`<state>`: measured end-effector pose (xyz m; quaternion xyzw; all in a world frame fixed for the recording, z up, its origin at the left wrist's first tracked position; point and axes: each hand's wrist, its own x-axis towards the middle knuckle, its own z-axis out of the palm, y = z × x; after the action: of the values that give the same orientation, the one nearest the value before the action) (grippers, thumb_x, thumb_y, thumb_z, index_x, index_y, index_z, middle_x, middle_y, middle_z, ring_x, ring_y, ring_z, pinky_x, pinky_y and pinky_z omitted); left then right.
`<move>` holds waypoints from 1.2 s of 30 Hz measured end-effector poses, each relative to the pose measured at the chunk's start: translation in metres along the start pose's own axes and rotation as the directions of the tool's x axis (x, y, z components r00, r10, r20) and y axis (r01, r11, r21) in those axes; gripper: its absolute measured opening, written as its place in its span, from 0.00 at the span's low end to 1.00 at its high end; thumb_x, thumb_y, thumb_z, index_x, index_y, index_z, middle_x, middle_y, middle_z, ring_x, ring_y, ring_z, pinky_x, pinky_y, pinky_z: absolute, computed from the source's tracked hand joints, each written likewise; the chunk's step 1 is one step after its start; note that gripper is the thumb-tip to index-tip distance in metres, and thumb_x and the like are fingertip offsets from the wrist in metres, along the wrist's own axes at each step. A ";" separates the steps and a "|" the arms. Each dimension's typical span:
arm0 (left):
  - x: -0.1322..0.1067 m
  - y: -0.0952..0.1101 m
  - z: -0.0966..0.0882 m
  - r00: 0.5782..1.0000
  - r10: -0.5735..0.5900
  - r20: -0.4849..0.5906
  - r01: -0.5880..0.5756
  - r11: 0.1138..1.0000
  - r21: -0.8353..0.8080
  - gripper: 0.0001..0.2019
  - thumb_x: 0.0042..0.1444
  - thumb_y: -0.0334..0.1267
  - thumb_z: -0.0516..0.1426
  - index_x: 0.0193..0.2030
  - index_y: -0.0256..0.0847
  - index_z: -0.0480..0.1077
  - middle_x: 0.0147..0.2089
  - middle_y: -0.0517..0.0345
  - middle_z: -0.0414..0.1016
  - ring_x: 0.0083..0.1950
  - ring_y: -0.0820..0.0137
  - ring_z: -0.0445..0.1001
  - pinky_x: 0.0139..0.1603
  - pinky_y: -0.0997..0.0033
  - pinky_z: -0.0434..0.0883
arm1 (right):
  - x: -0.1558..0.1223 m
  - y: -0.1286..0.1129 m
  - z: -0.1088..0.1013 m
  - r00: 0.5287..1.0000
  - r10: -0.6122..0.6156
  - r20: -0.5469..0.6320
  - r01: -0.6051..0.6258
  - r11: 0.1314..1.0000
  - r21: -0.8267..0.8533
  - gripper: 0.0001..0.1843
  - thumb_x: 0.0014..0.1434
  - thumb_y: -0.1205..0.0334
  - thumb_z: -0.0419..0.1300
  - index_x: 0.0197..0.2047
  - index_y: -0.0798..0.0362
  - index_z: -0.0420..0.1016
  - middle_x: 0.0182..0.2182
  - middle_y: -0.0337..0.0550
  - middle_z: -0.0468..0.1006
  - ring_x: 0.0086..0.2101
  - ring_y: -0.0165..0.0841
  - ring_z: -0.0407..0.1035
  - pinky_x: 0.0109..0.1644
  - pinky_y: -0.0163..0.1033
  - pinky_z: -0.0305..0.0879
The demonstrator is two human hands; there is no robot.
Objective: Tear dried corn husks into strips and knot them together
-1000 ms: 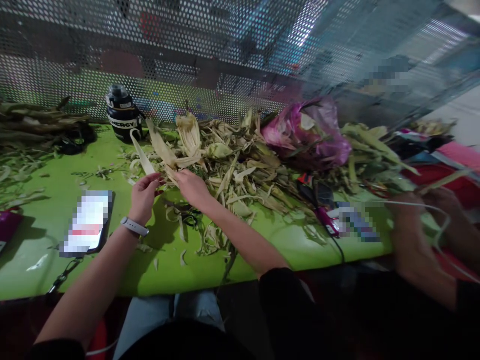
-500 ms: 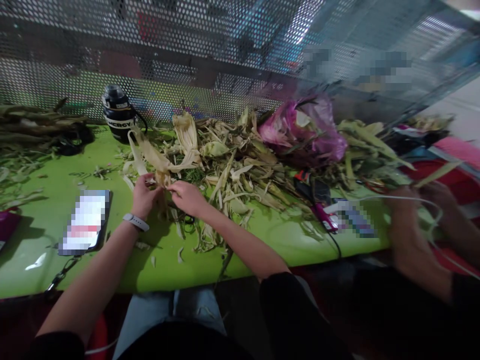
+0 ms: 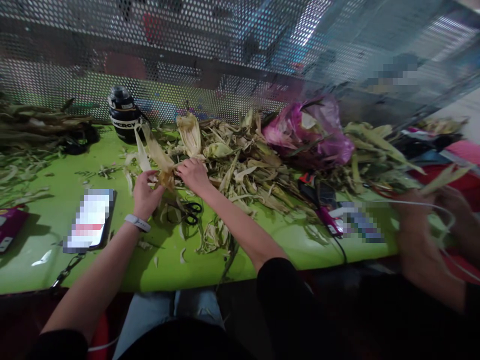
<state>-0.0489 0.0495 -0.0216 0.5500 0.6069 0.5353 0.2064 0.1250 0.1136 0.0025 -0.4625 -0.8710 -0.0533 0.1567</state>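
My left hand point(image 3: 147, 194), with a pale band on the wrist, pinches the lower end of a bundle of dried corn husk point(image 3: 159, 155) whose pale leaves stick up and away from me. To its right, my right hand point(image 3: 193, 176) is bent over the same bundle, fingertips closed at a husk strip by its side. Its fingers partly hide what they grip. Black-handled scissors point(image 3: 187, 214) lie below my hands, their blades under husk scraps. Right behind my right hand, a heap of loose corn husks point(image 3: 240, 160) spreads over the green table point(image 3: 165, 272).
A black bottle point(image 3: 123, 117) stands behind my left hand; a phone point(image 3: 90, 220) lies left. A pink plastic bag point(image 3: 307, 132) sits on the heap before a perforated metal screen point(image 3: 225, 50). At right are a cable, another phone point(image 3: 362, 222) and another person's hands point(image 3: 412, 205).
My right hand has moved slightly right and up, from close beside my left hand to the bundle's right side. The scissor handles now show below. The view has shifted slightly.
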 end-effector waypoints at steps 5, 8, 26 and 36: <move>-0.001 0.015 0.000 0.966 0.256 0.034 -0.258 0.963 0.085 0.24 0.48 0.32 0.60 0.54 0.40 0.70 0.53 0.48 0.72 0.56 0.58 0.69 0.58 0.58 0.65 | -0.001 0.001 -0.011 0.998 -0.035 0.055 0.027 0.990 0.140 0.13 0.67 0.61 0.52 0.46 0.57 0.75 0.42 0.51 0.80 0.45 0.41 0.70 0.53 0.44 0.57; -0.001 0.017 0.005 0.947 0.268 0.176 -0.284 0.956 0.076 0.23 0.48 0.33 0.61 0.53 0.40 0.70 0.53 0.47 0.74 0.56 0.57 0.71 0.59 0.57 0.65 | -0.004 0.002 -0.018 0.984 -0.036 0.175 -0.024 0.945 0.325 0.11 0.66 0.64 0.53 0.46 0.55 0.75 0.41 0.47 0.81 0.42 0.37 0.72 0.50 0.40 0.59; 0.020 0.002 0.028 0.846 0.020 0.533 0.090 0.980 -0.180 0.25 0.40 0.31 0.62 0.50 0.39 0.76 0.45 0.50 0.79 0.39 0.65 0.76 0.47 0.62 0.73 | -0.060 0.015 -0.014 0.998 -0.052 -0.020 0.055 0.961 0.269 0.09 0.63 0.62 0.59 0.44 0.53 0.78 0.44 0.47 0.81 0.47 0.38 0.71 0.63 0.46 0.51; 0.019 -0.003 0.027 0.804 -0.038 0.594 0.248 0.929 -0.276 0.31 0.40 0.32 0.64 0.57 0.36 0.72 0.55 0.46 0.77 0.48 0.63 0.76 0.57 0.59 0.70 | -0.074 0.011 -0.004 0.999 0.025 -0.024 -0.021 0.991 0.130 0.05 0.64 0.61 0.59 0.39 0.52 0.74 0.41 0.45 0.79 0.45 0.38 0.68 0.56 0.45 0.49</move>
<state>-0.0337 0.0781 -0.0265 0.5940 0.4539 0.4219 0.5130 0.1738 0.0604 -0.0183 -0.4607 -0.8651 -0.0008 0.1981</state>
